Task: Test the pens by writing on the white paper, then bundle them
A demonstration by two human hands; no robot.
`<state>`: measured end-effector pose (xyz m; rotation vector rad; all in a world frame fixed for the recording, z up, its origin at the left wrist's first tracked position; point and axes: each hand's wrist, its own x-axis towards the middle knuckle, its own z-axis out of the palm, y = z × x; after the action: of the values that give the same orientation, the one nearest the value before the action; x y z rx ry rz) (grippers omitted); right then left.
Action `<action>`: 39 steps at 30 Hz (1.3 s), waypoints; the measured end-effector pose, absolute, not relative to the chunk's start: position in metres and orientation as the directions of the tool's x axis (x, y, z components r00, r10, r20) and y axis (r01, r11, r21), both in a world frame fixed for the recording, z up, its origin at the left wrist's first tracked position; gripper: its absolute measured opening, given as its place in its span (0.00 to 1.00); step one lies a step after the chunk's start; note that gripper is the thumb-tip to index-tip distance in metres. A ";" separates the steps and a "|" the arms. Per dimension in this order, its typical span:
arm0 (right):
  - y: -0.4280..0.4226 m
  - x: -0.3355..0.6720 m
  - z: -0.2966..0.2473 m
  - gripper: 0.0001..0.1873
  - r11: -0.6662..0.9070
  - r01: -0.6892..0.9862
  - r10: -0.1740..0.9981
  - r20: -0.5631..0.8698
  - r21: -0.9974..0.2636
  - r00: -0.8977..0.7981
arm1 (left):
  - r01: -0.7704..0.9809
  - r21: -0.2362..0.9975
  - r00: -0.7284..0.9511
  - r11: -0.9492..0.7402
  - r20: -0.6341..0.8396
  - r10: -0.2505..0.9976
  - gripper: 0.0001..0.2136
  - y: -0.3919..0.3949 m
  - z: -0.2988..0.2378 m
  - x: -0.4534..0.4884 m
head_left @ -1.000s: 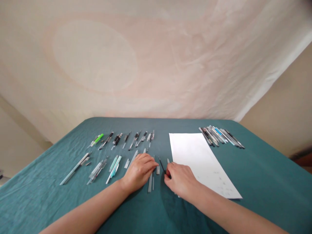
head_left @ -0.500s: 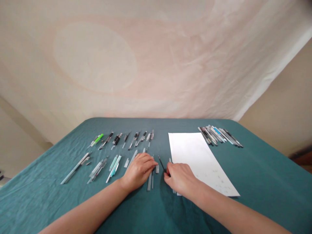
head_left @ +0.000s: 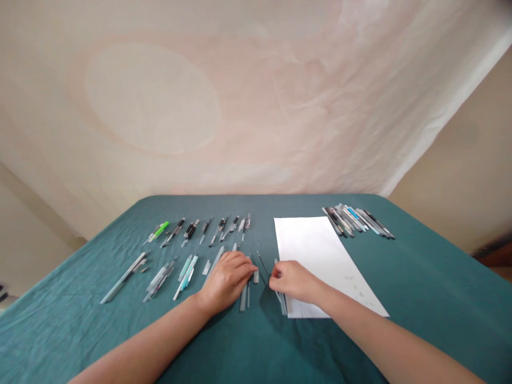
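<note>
My left hand (head_left: 230, 276) rests on the cloth over some pen parts, its fingers drawn together; what they grip, if anything, is hidden. A clear pen barrel (head_left: 242, 303) shows from under its wrist side, with a short clear cap (head_left: 256, 276) by the fingertips. My right hand (head_left: 295, 280) is closed in a pinch on a thin dark pen refill (head_left: 262, 262), which slants up and left from the fingers. Beneath that hand, another clear barrel (head_left: 284, 305) lies along the left edge of the white paper sheet (head_left: 304, 240).
Taken-apart pens lie in two rows on the left, among them a green pen (head_left: 161, 229), black pens (head_left: 191, 229) and a turquoise pen (head_left: 186, 278). A bunch of pens (head_left: 356, 220) lies at the back right. Green cloth (head_left: 120, 341) covers the table.
My right hand has shifted slightly up, uncovering more of the barrel beneath it, with the refill still in its fingers. My left hand has stayed almost in place. The view has shifted slightly.
</note>
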<state>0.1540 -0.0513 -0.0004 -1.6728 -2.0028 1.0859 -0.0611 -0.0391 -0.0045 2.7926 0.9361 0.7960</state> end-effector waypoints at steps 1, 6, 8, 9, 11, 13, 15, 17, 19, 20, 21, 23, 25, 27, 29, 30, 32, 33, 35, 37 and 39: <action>-0.048 0.159 -0.001 0.05 -0.050 0.582 0.913 -0.273 -0.812 -0.303 | 0.536 0.238 0.680 -0.810 0.447 0.581 0.12 -0.041 -0.002 -0.060; -0.027 0.193 0.002 0.11 -0.314 0.011 0.857 -0.289 -0.949 -0.427 | 0.565 0.226 0.694 -0.793 0.389 0.606 0.12 -0.054 0.016 -0.036; -0.021 0.206 0.004 0.12 -0.334 -0.091 0.876 -0.273 -0.938 -0.398 | 0.605 0.193 0.706 -0.772 0.317 0.633 0.09 -0.059 0.022 -0.019; -0.018 0.210 0.005 0.12 -0.344 -0.125 0.881 -0.274 -0.931 -0.387 | 0.641 0.166 0.696 -0.750 0.288 0.658 0.09 -0.061 0.024 -0.011; -0.015 0.216 0.003 0.12 -0.361 -0.161 0.882 -0.280 -0.919 -0.379 | 0.714 0.081 0.663 -0.695 0.242 0.709 0.12 -0.061 0.025 0.005; -0.013 0.217 0.000 0.12 -0.369 -0.167 0.880 -0.285 -0.914 -0.381 | 0.759 -0.002 0.637 -0.651 0.210 0.742 0.15 -0.057 0.023 0.017; -0.012 0.216 -0.005 0.12 -0.370 -0.166 0.877 -0.285 -0.914 -0.387 | 0.784 -0.053 0.616 -0.618 0.174 0.768 0.15 -0.053 0.020 0.024; -0.012 0.215 -0.008 0.12 -0.371 -0.170 0.875 -0.282 -0.913 -0.395 | 0.803 -0.068 0.596 -0.593 0.125 0.793 0.14 -0.048 0.016 0.028; -0.012 0.212 -0.012 0.11 -0.366 -0.177 0.876 -0.275 -0.913 -0.396 | 0.822 -0.065 0.569 -0.565 0.074 0.819 0.13 -0.044 0.014 0.030; -0.012 0.211 -0.013 0.11 -0.356 -0.190 0.882 -0.262 -0.915 -0.391 | 0.834 -0.058 0.551 -0.549 0.054 0.833 0.12 -0.041 0.014 0.030; -0.012 0.211 -0.013 0.11 -0.339 -0.212 0.892 -0.240 -0.917 -0.384 | 0.844 -0.046 0.536 -0.534 0.042 0.843 0.11 -0.039 0.015 0.030; -0.013 0.210 -0.014 0.12 -0.293 -0.274 0.913 -0.183 -0.916 -0.365 | 0.864 0.017 0.503 -0.504 0.032 0.864 0.10 -0.034 0.020 0.027; -0.013 0.209 -0.014 0.13 -0.252 -0.343 0.931 -0.129 -0.905 -0.343 | 0.865 0.170 0.477 -0.473 0.018 0.879 0.09 -0.029 0.028 0.021; -0.012 0.210 -0.013 0.13 -0.229 -0.400 0.940 -0.095 -0.887 -0.328 | 0.803 0.415 0.482 -0.427 -0.033 0.875 0.09 -0.028 0.037 0.012; -0.011 0.211 -0.012 0.12 -0.206 -0.453 0.948 -0.061 -0.867 -0.313 | 0.645 0.667 0.558 -0.372 -0.080 0.826 0.10 -0.031 0.041 0.004; -0.010 0.211 -0.011 0.12 -0.195 -0.474 0.951 -0.048 -0.859 -0.305 | 0.552 0.773 0.595 -0.312 -0.103 0.797 0.09 -0.034 0.041 0.000; -0.009 0.210 -0.010 0.12 -0.182 -0.495 0.957 -0.038 -0.849 -0.286 | 0.395 0.909 0.629 -0.136 -0.159 0.761 0.08 -0.043 0.036 -0.004; -0.009 0.210 -0.009 0.12 -0.182 -0.498 0.959 -0.042 -0.848 -0.280 | 0.336 0.940 0.642 -0.058 -0.184 0.744 0.08 -0.047 0.033 -0.005; -0.010 0.208 -0.008 0.13 -0.191 -0.497 0.958 -0.052 -0.847 -0.280 | 0.278 0.960 0.656 0.013 -0.201 0.727 0.09 -0.054 0.027 -0.005; -0.012 0.207 -0.006 0.14 -0.195 -0.494 0.954 -0.048 -0.847 -0.294 | 0.270 0.963 0.655 0.001 -0.185 0.733 0.09 -0.057 0.024 -0.004; -0.014 0.206 -0.005 0.14 -0.197 -0.481 0.947 -0.039 -0.854 -0.319 | 0.263 0.964 0.653 -0.020 -0.163 0.740 0.08 -0.058 0.023 -0.003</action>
<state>0.2056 -0.0141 -0.0050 -0.7250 -0.9398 1.7243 -0.0025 -0.0581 0.0228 1.5920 0.8491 0.4636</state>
